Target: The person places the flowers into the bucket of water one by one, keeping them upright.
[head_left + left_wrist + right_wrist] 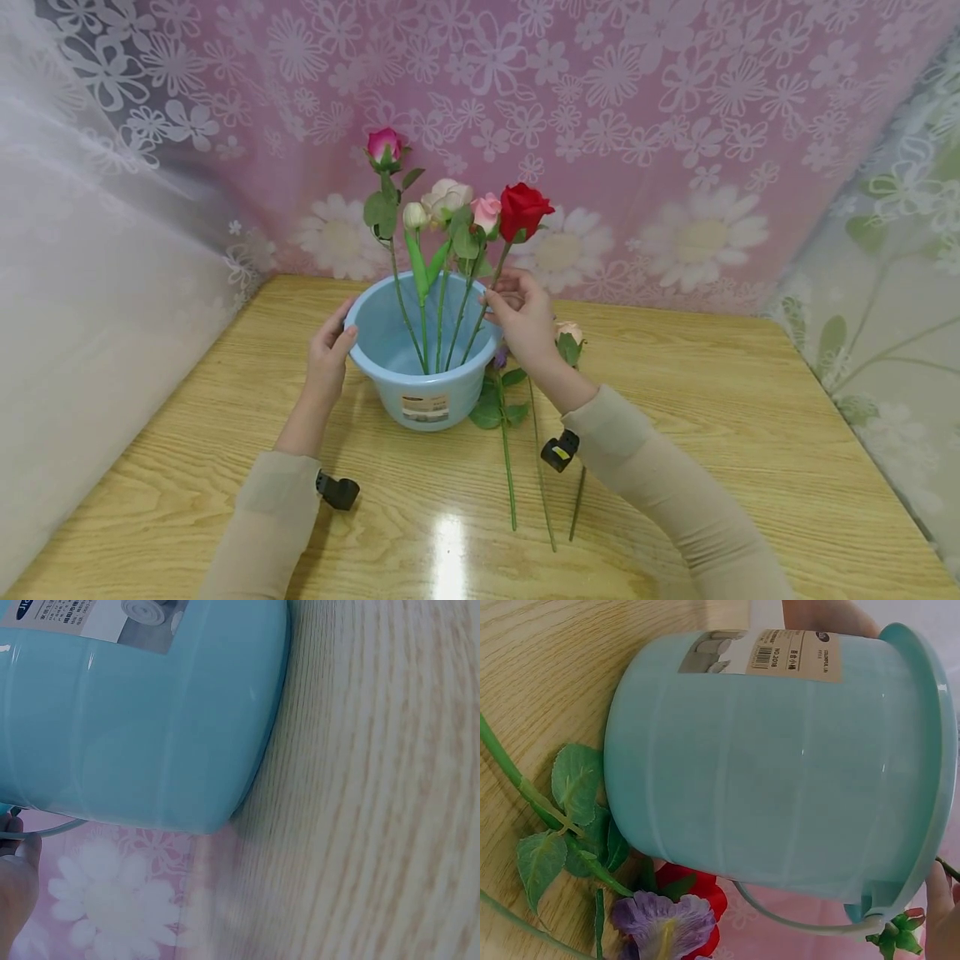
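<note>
A light blue bucket [390,396] stands upright on the table, several artificial flowers leaning inside it. My left hand [327,354] holds its left rim, thumb on the near side. On the far right, my right hand [528,321] pinches the stem of a red rose [522,212] just above the rim, the stem's lower end down in the bucket. Left of that rose are a pink rose [486,212], a cream flower [447,198], a white tulip [416,216] and a taller magenta rose [385,145]. In the right wrist view the bucket's handle [810,926] hangs down its side.
More flowers lie on the wooden table [675,467] right of the bucket: a peach one [570,332] and a purple one [660,922], with a red bloom [705,889] beside it. Their stems point towards me. A pink floral curtain [637,108] hangs behind the table.
</note>
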`<state>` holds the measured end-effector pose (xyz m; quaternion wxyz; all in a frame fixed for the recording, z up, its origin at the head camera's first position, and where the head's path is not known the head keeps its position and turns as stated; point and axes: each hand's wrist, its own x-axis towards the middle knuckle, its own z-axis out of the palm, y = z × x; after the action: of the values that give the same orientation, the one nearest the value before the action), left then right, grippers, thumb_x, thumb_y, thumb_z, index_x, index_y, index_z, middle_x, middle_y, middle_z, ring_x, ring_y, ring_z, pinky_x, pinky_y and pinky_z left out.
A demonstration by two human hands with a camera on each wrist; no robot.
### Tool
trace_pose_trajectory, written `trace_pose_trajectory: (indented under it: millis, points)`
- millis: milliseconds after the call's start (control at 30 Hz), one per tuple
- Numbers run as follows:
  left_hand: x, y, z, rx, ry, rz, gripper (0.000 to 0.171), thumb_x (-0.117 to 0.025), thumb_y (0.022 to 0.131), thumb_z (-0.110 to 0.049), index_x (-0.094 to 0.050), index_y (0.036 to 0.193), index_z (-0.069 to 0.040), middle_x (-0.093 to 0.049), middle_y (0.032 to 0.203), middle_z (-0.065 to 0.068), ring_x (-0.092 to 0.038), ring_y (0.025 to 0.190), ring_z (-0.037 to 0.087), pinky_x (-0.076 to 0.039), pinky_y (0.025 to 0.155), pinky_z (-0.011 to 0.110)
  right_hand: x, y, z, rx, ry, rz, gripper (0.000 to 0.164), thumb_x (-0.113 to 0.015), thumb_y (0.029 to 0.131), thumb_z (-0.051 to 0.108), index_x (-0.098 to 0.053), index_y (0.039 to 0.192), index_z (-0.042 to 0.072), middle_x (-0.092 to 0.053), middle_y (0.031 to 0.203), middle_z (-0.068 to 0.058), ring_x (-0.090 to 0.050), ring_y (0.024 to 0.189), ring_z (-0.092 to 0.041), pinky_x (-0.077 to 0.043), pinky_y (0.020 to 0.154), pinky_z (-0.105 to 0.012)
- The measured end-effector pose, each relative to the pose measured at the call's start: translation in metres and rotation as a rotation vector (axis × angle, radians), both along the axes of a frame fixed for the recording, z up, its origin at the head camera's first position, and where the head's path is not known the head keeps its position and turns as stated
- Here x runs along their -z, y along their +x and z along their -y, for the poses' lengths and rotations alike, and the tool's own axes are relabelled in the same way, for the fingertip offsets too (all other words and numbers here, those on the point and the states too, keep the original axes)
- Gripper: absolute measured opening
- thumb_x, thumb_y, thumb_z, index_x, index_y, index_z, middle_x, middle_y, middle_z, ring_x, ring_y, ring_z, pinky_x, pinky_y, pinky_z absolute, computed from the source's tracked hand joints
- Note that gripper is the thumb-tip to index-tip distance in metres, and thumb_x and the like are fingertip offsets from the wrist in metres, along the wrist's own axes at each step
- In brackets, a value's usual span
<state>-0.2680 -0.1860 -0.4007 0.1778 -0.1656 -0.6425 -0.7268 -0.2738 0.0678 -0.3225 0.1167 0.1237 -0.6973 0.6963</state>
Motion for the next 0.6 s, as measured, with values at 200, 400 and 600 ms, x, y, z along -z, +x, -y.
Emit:
trace_pose_trajectory:
  millis: [200,400,600]
  points:
    - [0.0006,-0.0006,0.0002,-0.003,0.001,0.003,0.046,-0.041,0.088,-0.002,-0.031,0.131,0.011,-0.032,0.135,0.024,-0.033,0.122,0.024,-0.034,0.093,0.02,0.002,-0.0002,0.0001,-0.006,0.015,0.01,0.025,-0.054,0.085,-0.003,-0.048,0.109,-0.006,-0.05,0.096,-0.015,-0.059,0.082,-0.02,-0.051,0.069,-0.029]
    - [0.0007,-0.0004,-0.0004,-0.009,-0.002,0.004,0.045,-0.04,0.089,-0.002,-0.032,0.131,0.011,-0.032,0.135,0.024,-0.034,0.122,0.023,-0.034,0.093,0.02,0.0024,-0.0012,-0.0007,0.0,0.041,0.025,0.022,-0.055,0.084,-0.002,-0.051,0.106,-0.006,-0.052,0.094,-0.014,-0.059,0.086,-0.028,-0.051,0.07,-0.03]
    - [-0.0021,0.0012,-0.0009,-0.008,-0.009,0.025,0.044,-0.038,0.089,0.002,-0.031,0.132,0.009,-0.032,0.136,0.022,-0.032,0.123,0.022,-0.033,0.093,0.019,0.0032,-0.0044,-0.0021,0.042,0.097,0.019,0.021,-0.057,0.084,-0.001,-0.053,0.103,-0.007,-0.055,0.095,-0.016,-0.06,0.085,-0.029,-0.051,0.07,-0.029]
